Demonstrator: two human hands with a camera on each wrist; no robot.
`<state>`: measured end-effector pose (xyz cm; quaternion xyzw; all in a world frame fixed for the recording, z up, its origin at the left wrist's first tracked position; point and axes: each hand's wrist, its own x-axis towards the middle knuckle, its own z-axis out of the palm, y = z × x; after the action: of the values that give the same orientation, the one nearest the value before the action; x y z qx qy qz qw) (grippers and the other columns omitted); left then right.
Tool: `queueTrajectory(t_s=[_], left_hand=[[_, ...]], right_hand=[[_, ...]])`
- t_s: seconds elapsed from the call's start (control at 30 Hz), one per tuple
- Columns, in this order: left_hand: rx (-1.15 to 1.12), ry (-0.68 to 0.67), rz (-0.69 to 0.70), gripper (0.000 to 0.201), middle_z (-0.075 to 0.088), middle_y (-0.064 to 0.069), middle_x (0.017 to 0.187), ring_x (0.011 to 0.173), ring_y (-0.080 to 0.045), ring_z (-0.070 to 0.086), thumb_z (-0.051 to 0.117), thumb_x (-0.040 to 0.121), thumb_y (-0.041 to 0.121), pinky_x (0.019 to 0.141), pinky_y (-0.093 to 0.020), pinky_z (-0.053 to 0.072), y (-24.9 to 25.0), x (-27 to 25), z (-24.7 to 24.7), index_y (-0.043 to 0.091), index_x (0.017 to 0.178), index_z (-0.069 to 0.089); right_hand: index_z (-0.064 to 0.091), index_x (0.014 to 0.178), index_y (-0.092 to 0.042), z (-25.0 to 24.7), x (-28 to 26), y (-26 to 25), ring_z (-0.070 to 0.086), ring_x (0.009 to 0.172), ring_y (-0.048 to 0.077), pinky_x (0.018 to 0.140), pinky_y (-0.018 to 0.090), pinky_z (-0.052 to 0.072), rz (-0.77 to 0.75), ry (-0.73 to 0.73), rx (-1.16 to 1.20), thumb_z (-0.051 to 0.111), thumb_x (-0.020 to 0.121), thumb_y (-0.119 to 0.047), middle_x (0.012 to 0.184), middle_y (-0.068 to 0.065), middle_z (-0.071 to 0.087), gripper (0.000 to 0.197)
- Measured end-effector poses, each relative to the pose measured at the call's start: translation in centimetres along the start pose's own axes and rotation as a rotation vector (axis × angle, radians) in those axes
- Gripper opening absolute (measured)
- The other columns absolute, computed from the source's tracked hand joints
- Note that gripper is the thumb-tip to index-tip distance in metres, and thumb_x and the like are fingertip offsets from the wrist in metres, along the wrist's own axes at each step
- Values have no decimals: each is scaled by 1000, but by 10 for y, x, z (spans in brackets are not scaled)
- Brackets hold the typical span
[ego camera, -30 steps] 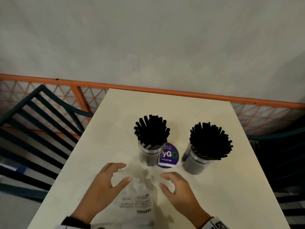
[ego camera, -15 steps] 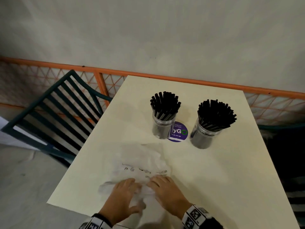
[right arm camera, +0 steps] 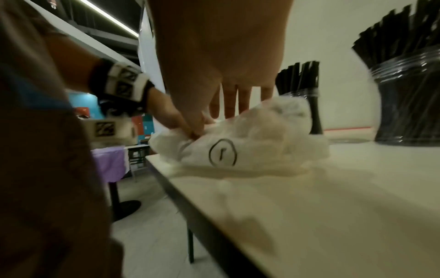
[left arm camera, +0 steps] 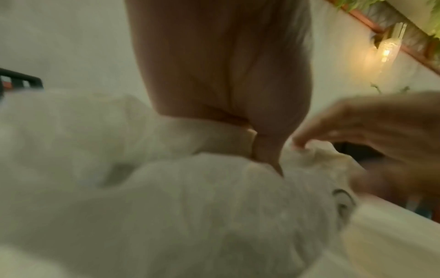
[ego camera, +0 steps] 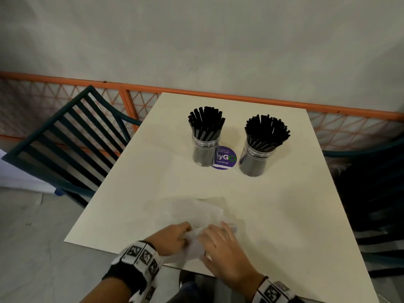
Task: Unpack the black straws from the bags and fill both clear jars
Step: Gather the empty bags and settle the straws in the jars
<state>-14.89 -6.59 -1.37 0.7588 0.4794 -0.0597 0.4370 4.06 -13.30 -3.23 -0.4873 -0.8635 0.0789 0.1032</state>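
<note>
Both clear jars [ego camera: 205, 153] [ego camera: 254, 160] stood packed with black straws [ego camera: 206, 122] at the table's [ego camera: 284, 215] far end. Left hand [ego camera: 172, 239] pinched the emptied bag [ego camera: 196, 215] at the near edge; right hand [ego camera: 220, 248] lay flat-fingered on it — apparently crumpling it for disposal.

Cream table [ego camera: 284, 215], two straw-filled jars upright at its far middle, left jar [ego camera: 205, 153], right jar [ego camera: 254, 159], purple sticker [ego camera: 226, 158] between them, crumpled bag [ego camera: 196, 212] at near edge.
</note>
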Motion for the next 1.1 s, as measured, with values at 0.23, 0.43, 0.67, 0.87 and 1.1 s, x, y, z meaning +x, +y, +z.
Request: queueTrajectory(t_s=[0.23, 0.43, 0.67, 0.87, 1.1], left_hand=[[134, 46, -27, 37, 55, -2, 119, 109, -20, 53, 48, 87, 37, 91, -28, 42, -3, 4, 1, 20, 119, 48], [613, 321, 163, 43, 62, 18, 80, 72, 0, 55, 58, 55, 58, 66, -13, 38, -4, -14, 21, 37, 92, 54], [799, 280, 52, 28, 57, -12, 116, 113, -36, 49, 40, 66, 42, 93, -54, 32, 2, 5, 2, 34, 55, 64], [378, 135, 140, 42, 65, -5, 111, 104, -28, 57, 27, 77, 35, 86, -32, 43, -3, 26, -19, 19, 100, 59], [-106, 27, 289, 18, 45, 6, 61, 54, -4, 43, 51, 90, 20, 52, -19, 32, 3, 27, -31, 31, 88, 36]], right_hand=[[57, 85, -29, 21, 13, 4, 59, 70, 7, 85, 23, 38, 60, -117, 19, 72, 57, -25, 74, -13, 62, 32], [37, 124, -19, -1, 40, 22, 56, 95, 30, 87, 37, 41, 349, -313, 393, 40, 90, -19, 101, 11, 67, 34], [40, 121, -20, -7, 48, 28, 46, 57, 11, 56, 26, 39, 465, -275, 608, 49, 87, -17, 70, 0, 53, 35], [51, 109, -26, -6, 35, 11, 49, 100, 17, 88, 27, 42, 475, 130, 111, 62, 75, -30, 106, 0, 59, 36], [33, 135, -26, -1, 5, -23, 15, 139, 23, 115, 40, 16, 516, 174, 244, 51, 72, -75, 145, 2, 32, 82]])
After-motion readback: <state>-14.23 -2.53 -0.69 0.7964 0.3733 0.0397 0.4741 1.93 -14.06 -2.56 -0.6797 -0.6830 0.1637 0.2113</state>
